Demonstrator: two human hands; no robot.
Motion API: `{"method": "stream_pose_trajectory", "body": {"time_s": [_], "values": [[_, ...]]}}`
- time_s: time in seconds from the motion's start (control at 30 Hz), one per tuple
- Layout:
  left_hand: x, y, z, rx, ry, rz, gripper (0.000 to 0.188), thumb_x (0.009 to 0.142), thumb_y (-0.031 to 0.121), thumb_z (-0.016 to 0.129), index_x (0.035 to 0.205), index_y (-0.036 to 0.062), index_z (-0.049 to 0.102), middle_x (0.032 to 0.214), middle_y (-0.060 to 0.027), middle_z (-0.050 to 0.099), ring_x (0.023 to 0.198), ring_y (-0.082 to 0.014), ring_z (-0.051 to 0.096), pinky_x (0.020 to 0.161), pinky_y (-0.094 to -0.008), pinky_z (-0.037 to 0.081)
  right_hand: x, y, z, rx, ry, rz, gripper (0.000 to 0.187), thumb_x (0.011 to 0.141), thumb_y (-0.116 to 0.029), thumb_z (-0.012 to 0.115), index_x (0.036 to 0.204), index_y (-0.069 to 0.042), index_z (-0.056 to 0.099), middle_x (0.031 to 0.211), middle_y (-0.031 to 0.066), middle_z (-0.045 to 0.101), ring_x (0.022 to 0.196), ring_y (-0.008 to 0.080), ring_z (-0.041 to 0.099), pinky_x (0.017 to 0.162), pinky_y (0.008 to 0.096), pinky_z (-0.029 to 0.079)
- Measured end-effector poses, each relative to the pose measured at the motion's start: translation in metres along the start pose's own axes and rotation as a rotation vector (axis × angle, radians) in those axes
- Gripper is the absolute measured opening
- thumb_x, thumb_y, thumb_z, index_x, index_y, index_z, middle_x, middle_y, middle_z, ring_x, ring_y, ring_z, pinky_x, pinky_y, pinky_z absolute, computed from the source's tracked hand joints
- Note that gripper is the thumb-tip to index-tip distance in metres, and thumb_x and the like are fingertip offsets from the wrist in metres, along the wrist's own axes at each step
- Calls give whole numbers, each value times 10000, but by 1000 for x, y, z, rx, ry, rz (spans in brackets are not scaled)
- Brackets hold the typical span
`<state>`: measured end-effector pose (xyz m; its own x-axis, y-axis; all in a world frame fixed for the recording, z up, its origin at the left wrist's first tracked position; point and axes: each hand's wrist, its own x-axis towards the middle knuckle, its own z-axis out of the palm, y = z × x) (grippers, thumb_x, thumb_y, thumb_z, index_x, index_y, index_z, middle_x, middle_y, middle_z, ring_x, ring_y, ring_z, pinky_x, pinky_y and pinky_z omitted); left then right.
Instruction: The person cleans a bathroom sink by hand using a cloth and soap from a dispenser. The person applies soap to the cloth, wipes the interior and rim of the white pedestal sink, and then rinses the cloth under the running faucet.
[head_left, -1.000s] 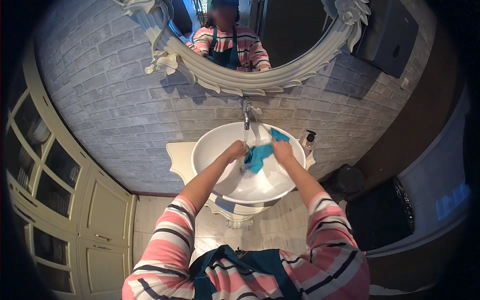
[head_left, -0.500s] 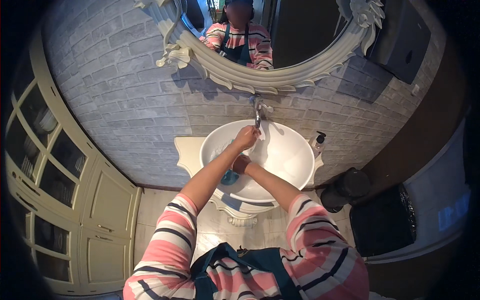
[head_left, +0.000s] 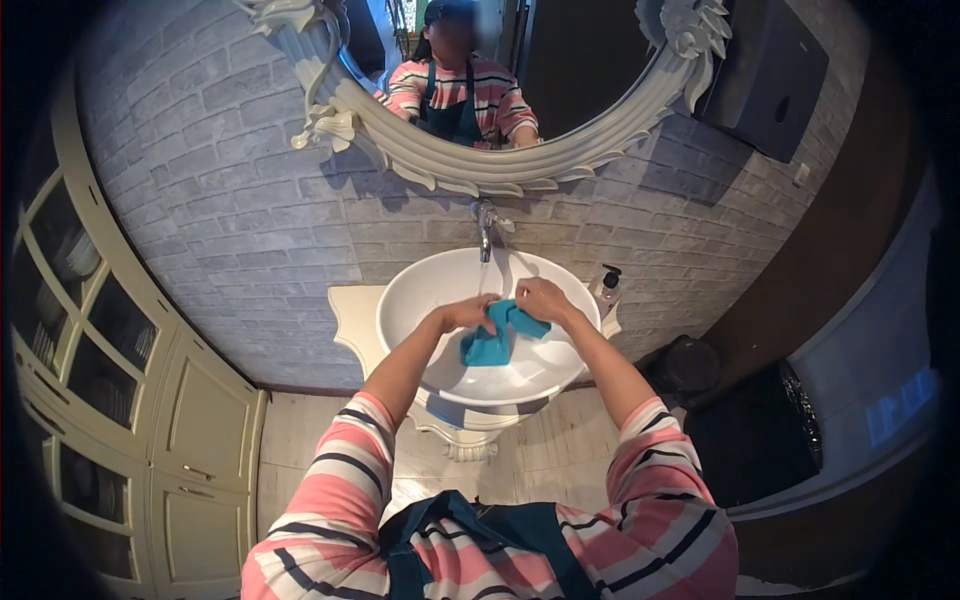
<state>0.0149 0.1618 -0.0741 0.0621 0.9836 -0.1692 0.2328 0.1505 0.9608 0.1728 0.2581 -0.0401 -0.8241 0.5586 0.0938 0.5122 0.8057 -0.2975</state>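
A teal cloth (head_left: 489, 345) hangs bunched between my two hands over the white oval basin (head_left: 420, 287). My left hand (head_left: 466, 314) is closed on the cloth's left side, its fingers partly over the fabric. On the other side, my right hand (head_left: 542, 298) pinches the cloth's upper right part. A thin stream of water seems to fall from the chrome tap (head_left: 486, 238), just beyond my hands.
The basin stands on a cream vanity (head_left: 350, 315). A soap pump bottle (head_left: 606, 288) is at its right. A large ornate mirror frame (head_left: 470, 172) hangs above. Glass-fronted cabinets (head_left: 205, 430) line the left; black bins (head_left: 690, 366) stand right.
My hands have moved apart, no longer crossed under the tap. The cloth, mostly hidden before, is now lifted and spread between them. My view has shifted slightly.
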Motion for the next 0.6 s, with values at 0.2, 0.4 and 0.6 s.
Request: {"method": "stream_pose_trajectory", "body": {"time_s": [0.2,0.4,0.6], "values": [[0,-38,-22,191,264,32,351,666,109,591,1005,65,513,894,-90,579,831,-230,541,773,-331,404,17,-35,-21,304,118,2,162,608,-159,527,728,-64,579,716,117,558,688,237,546,610,338,426],[-8,9,-49,906,410,213,254,571,80,563,819,25,550,799,-190,559,797,-344,526,685,-394,428,29,-11,42,209,307,-227,425,551,-193,658,954,-119,548,883,132,555,863,259,527,783,344,410],[-9,17,-31,883,528,335,341,478,164,646,767,31,523,751,-162,533,738,-333,516,648,-401,423,62,-20,104,1200,-224,276,364,660,-168,671,979,-63,532,897,29,551,792,125,520,707,301,429]]}}
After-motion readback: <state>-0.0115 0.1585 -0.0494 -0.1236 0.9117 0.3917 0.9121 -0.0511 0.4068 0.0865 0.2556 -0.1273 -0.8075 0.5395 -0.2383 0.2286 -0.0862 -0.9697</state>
